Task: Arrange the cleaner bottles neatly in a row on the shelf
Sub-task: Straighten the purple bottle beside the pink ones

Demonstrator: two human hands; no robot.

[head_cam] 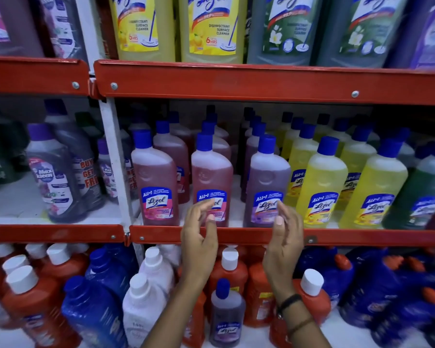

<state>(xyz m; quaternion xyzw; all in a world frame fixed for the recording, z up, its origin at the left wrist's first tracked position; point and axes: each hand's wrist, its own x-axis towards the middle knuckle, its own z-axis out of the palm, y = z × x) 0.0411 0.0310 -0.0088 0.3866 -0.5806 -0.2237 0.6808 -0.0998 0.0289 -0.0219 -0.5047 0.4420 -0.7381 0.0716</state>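
Observation:
On the middle shelf (236,236) stand rows of blue-capped cleaner bottles. At the front are two pink bottles (154,182) (211,177), a purple bottle (266,184) and yellow bottles (320,184) to the right. My left hand (199,237) hovers in front of the second pink bottle's label, fingers apart, holding nothing. My right hand (283,237) is open in front of the purple bottle's lower right side. Neither hand clearly touches a bottle. A small purple bottle (226,312) stands on the lower shelf between my forearms.
The red shelf lip above (261,81) carries large yellow and green bottles. To the left, beyond a white upright (116,159), stand grey-purple bottles (53,172). The lower shelf holds orange, blue and white bottles. A dark green bottle (422,192) stands at the right.

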